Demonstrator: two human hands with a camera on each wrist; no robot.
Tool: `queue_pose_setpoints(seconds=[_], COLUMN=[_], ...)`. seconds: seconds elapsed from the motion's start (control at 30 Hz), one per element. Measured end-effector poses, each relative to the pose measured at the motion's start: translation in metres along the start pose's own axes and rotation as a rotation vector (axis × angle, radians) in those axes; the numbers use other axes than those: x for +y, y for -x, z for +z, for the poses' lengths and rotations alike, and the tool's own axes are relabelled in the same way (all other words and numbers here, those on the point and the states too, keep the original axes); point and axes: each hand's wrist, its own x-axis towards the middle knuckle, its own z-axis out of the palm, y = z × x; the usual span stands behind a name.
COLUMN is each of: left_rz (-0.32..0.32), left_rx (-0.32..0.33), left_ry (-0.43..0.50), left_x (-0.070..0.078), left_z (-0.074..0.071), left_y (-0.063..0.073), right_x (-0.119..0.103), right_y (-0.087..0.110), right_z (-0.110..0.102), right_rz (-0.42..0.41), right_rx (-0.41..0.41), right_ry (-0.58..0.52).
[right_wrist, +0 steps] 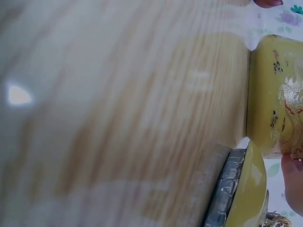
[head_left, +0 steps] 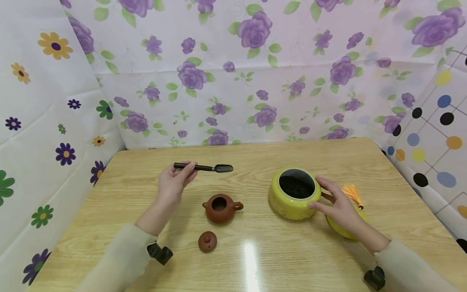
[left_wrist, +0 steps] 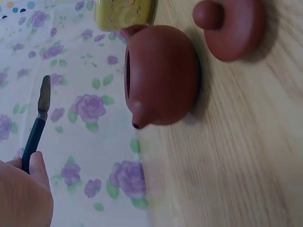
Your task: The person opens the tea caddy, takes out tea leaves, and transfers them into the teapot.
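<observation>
My left hand (head_left: 172, 184) pinches the black handle of a small tea scoop (head_left: 223, 168), held level above the table with its bowl pointing right. Below it sits a reddish-brown clay teapot (head_left: 221, 215), uncovered, handle to the right. Its round knobbed lid (head_left: 207, 241) lies nearer the front. My right hand (head_left: 339, 207) grips the right side of a yellow jar (head_left: 290, 207), thumb in front and fingers toward the back. Dark loose tea leaves (head_left: 296, 187) show inside. In the right wrist view the jar bears a dragon design (right_wrist: 292, 97).
A yellow jar lid (head_left: 339, 229) with an orange tassel (head_left: 352, 192) lies right of the jar, partly hidden under my right hand and wrist. The wooden table (head_left: 146, 259) meets flower-print cloth (head_left: 219, 93) at the back. Dotted cloth (head_left: 434, 134) hangs at the right.
</observation>
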Motion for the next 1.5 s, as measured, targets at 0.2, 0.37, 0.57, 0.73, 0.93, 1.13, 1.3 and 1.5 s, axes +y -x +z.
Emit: queue_pose_setpoints(seconds=[0.2, 0.37, 0.57, 0.73, 0.93, 1.13, 1.3, 1.5], left_rz=[0.016, 0.033, 0.033, 0.045, 0.075, 0.104, 0.115, 0.143], left_rx=[-0.033, -0.043, -0.052, -0.069, -0.086, -0.108, -0.136, -0.175], left_ry=[0.001, 0.008, 0.057, 0.078, 0.102, 0.079, 0.048, -0.025], left_x=[-0.002, -0.003, -0.004, -0.006, -0.008, -0.01, -0.014, -0.019], left_z=[0.022, 0.038, 0.054, 0.066, 0.082, 0.093, 0.106, 0.118], left_y=[-0.004, -0.005, -0.003, -0.003, -0.003, -0.002, 0.001, 0.002], right_x=[0.0, 0.0, 0.0, -0.002, -0.003, -0.003, -0.003, -0.001], right_y=[0.001, 0.002, 0.004, 0.005, 0.003, 0.0, -0.001, -0.001], right_z=[-0.001, 0.0, -0.001, -0.003, -0.003, 0.0, 0.0, 0.001], right_rz=[0.011, 0.015, 0.008, 0.004, 0.005, 0.007, -0.015, -0.013], right_rx=[-0.004, -0.005, 0.003, 0.004, -0.003, -0.014, -0.006, 0.0], right_ry=[0.013, 0.02, 0.019, 0.017, 0.022, 0.01, -0.003, 0.008])
